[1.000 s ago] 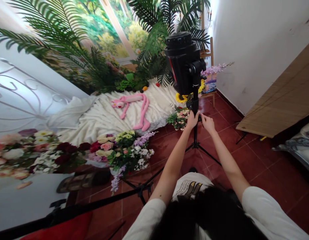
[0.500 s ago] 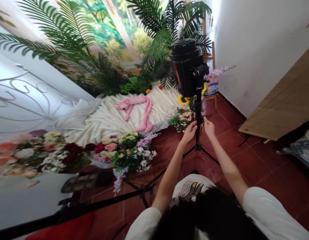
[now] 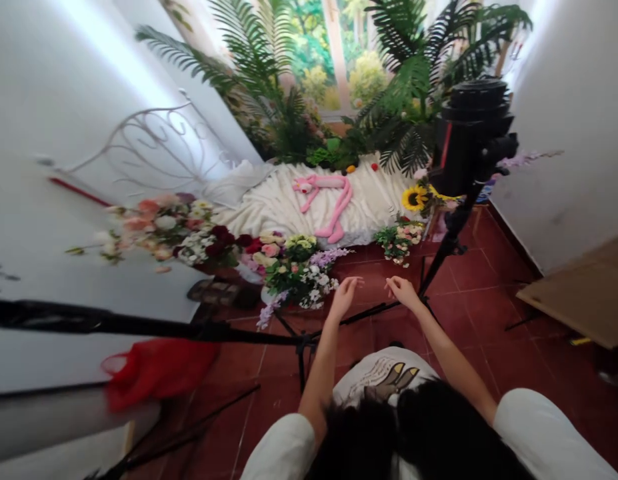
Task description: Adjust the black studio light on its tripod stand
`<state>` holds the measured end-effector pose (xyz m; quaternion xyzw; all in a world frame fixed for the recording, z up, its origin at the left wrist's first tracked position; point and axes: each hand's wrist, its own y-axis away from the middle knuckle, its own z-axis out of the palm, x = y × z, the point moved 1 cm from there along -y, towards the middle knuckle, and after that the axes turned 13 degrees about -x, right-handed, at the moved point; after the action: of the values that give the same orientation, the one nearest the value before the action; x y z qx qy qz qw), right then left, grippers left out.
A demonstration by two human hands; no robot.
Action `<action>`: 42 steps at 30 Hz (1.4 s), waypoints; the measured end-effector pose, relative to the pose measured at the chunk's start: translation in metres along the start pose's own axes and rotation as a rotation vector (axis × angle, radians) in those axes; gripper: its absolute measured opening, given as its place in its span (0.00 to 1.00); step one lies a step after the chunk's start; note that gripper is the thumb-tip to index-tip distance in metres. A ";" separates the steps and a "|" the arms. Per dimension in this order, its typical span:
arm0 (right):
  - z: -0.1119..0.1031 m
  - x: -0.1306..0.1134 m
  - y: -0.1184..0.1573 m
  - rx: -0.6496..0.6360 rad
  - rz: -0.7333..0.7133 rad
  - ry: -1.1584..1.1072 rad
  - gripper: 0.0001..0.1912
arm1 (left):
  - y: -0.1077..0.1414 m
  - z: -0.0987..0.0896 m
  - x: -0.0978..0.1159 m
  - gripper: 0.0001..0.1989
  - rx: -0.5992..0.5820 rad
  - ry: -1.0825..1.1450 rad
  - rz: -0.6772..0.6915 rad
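Observation:
My left hand (image 3: 347, 293) is raised over the red tiled floor, right of the white and purple flowers (image 3: 309, 280), with nothing in it and its fingers apart. Across a small gap, my right hand (image 3: 403, 289) hangs free too, its fingers loosely bent and apart. Just right of it stands a black studio light (image 3: 469, 140) on a black stand (image 3: 446, 233); neither hand touches it. Beyond my hands a pink plush toy (image 3: 333, 200) lies on a white draped bed (image 3: 283, 207).
A black pole (image 3: 139, 323) crosses at the left, above a red bag (image 3: 159, 367). Tripod legs stand near my left forearm. Palm leaves (image 3: 409, 73) rise behind the bed. A brown board (image 3: 579, 287) leans at the right.
Both hands have come away from the light stand, and the stand now stands to their right, tilted in view. The view has turned left, showing more of the metal headboard and the red bag.

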<state>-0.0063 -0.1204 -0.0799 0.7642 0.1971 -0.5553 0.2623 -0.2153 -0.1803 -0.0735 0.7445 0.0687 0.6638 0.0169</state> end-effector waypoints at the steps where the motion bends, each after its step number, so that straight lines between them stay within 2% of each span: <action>1: 0.009 -0.003 -0.005 -0.033 -0.012 -0.006 0.22 | 0.006 -0.023 -0.005 0.20 0.109 0.015 -0.016; 6: 0.055 -0.017 -0.030 -0.180 -0.046 0.012 0.23 | 0.050 -0.130 -0.021 0.16 0.649 0.006 -0.020; 8: 0.075 -0.024 -0.039 -0.242 -0.063 0.036 0.23 | 0.072 -0.163 -0.019 0.14 0.862 -0.066 -0.015; 10: 0.094 -0.032 -0.046 -0.299 -0.080 0.048 0.23 | 0.091 -0.186 -0.014 0.14 1.104 -0.125 -0.014; 12: 0.111 -0.039 -0.051 -0.350 -0.086 0.054 0.24 | 0.104 -0.200 -0.007 0.16 1.301 -0.143 -0.019; 13: 0.119 -0.042 -0.053 -0.374 -0.087 0.061 0.24 | 0.108 -0.202 -0.003 0.18 1.358 -0.147 -0.020; 15: 0.132 -0.047 -0.055 -0.419 -0.082 0.080 0.24 | 0.110 -0.202 0.005 0.22 1.396 -0.189 -0.014; 17: 0.142 -0.049 -0.057 -0.456 -0.080 0.096 0.24 | 0.109 -0.199 0.013 0.21 1.388 -0.280 0.027; 20: 0.151 -0.052 -0.059 -0.488 -0.084 0.109 0.25 | 0.111 -0.198 0.020 0.15 1.535 -0.350 0.070; 23: 0.155 -0.056 -0.059 -0.507 -0.090 0.120 0.25 | 0.120 -0.210 0.022 0.15 1.667 -0.360 0.070; 25: 0.160 -0.060 -0.060 -0.524 -0.092 0.132 0.25 | 0.127 -0.222 0.020 0.18 1.693 -0.356 0.066; 27: 0.167 -0.066 -0.062 -0.544 -0.101 0.141 0.25 | 0.134 -0.234 0.017 0.21 1.656 -0.326 0.090; 31: 0.191 -0.076 -0.068 -0.603 -0.145 0.139 0.25 | 0.140 -0.248 0.008 0.23 1.370 -0.211 0.153; 33: 0.206 -0.081 -0.072 -0.637 -0.157 0.134 0.25 | 0.141 -0.250 0.003 0.25 1.279 -0.151 0.170; 38: 0.238 -0.095 -0.084 -0.730 -0.183 0.169 0.25 | 0.139 -0.255 -0.010 0.35 1.219 -0.028 0.239; 42: 0.259 -0.115 -0.104 -0.746 -0.216 0.264 0.24 | 0.138 -0.261 -0.017 0.34 1.189 -0.002 0.319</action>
<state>-0.2965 -0.2005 -0.0529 0.6563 0.4960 -0.3672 0.4341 -0.4651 -0.3359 -0.0433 0.6283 0.3147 0.5054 -0.5007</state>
